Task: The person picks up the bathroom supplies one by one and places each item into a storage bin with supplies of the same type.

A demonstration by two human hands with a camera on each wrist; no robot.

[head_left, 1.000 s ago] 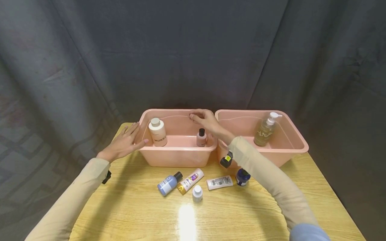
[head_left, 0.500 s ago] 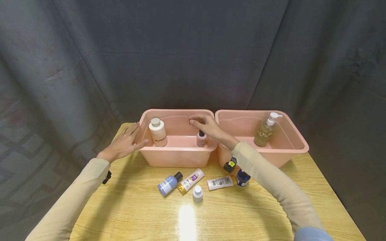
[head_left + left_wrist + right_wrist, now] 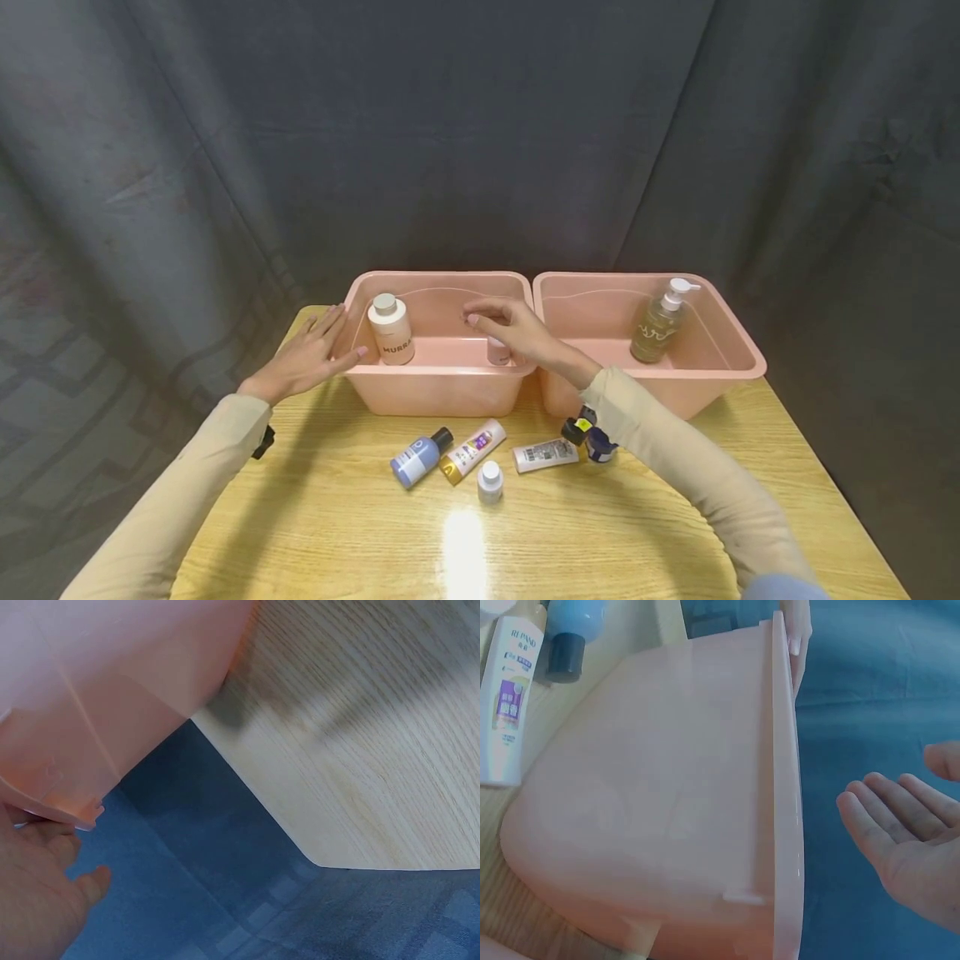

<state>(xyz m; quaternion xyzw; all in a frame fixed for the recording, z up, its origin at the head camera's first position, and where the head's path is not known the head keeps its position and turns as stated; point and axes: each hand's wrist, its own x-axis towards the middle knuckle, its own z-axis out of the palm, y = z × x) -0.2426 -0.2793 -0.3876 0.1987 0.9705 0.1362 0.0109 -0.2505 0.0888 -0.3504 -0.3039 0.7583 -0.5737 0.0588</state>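
My left hand [image 3: 303,358] rests on the left rim of the left pink bin [image 3: 435,390], its fingers straight and spread. Over the right part of that bin hovers my right hand [image 3: 517,327], fingers loosely bent, holding nothing; the right wrist view shows its palm bare. Just below it stands a small pink bottle [image 3: 498,353], its black cap hidden behind the hand. A large white bottle [image 3: 392,329] lettered "MURRA" stands at the bin's left end. In the left wrist view, the fingers [image 3: 52,836] touch the bin's edge.
A second pink bin [image 3: 720,375] adjoins on the right, with a pump bottle [image 3: 656,332] inside. In front lie a blue bottle [image 3: 420,458], a white-and-gold tube [image 3: 472,452] and another tube [image 3: 546,455]. A small white bottle [image 3: 491,482] and a dark blue bottle [image 3: 600,446] are nearby.
My right hand has drifted down and slightly toward me, from the bin's back rim to over the small pink bottle, covering its cap. My left hand stays in place.
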